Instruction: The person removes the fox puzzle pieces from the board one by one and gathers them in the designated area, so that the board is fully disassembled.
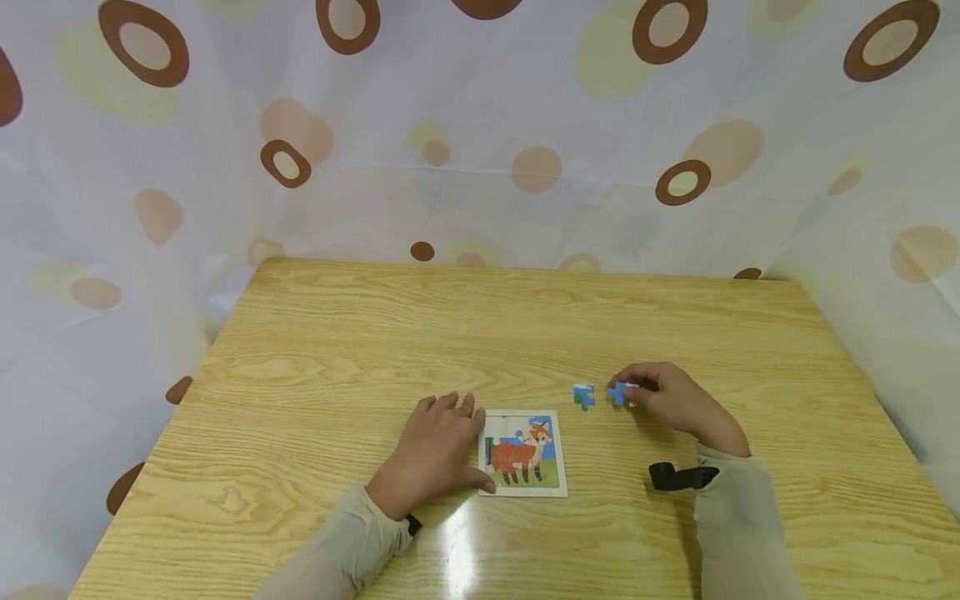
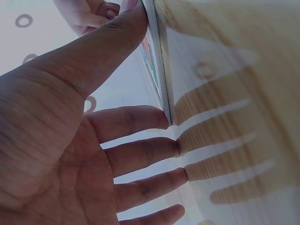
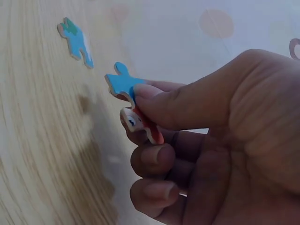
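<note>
Held puzzle piece (image 3: 123, 84) blue, red, white; knobbed edge.

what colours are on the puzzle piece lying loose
Loose piece: mainly blue, plus green and white; best in the right wrist view.

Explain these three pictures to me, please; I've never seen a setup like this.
No robot here: just a person's left hand and right hand, both bare. The wide picture comes from a camera worn on the head; the two closer ones come from cameras worn on each wrist. On the wooden table lies a partly filled puzzle tray with a fox-like animal, and a loose blue-and-green piece near its far right corner. The left hand touches the tray's edge; the right hand pinches a blue, red and white piece.
</note>
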